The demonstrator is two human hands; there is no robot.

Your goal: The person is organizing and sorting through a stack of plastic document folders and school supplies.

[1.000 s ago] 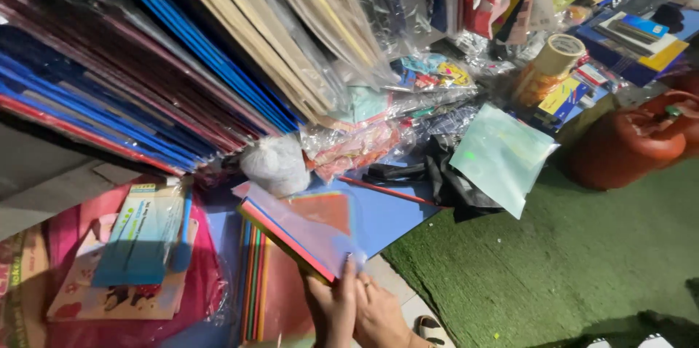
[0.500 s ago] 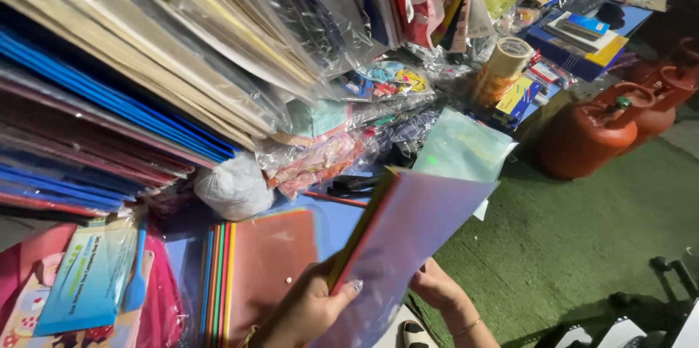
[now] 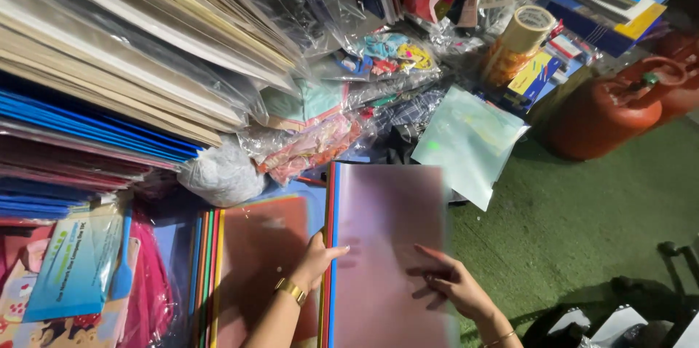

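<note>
At bottom centre of the head view, the left hand (image 3: 318, 259) gripped the edge of a frosted plastic folder (image 3: 386, 246) while the right hand (image 3: 453, 284) lay flat and unclenched on its cover. The folder rested over a pack of coloured sheets (image 3: 247, 261). At upper left, plastic-wrapped boards (image 3: 131, 35) were stacked. At right, red canisters (image 3: 604, 108) stood on green carpet (image 3: 582, 231).

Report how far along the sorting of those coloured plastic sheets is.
Done: a translucent pink sheet is lifted clear of the stack of coloured sheets and held up. In hand: the left hand grips its left edge, and the right hand has fingers spread on its face. Left: the stack looks thick, with many coloured edges showing, so most sheets seem to remain untouched.
</note>
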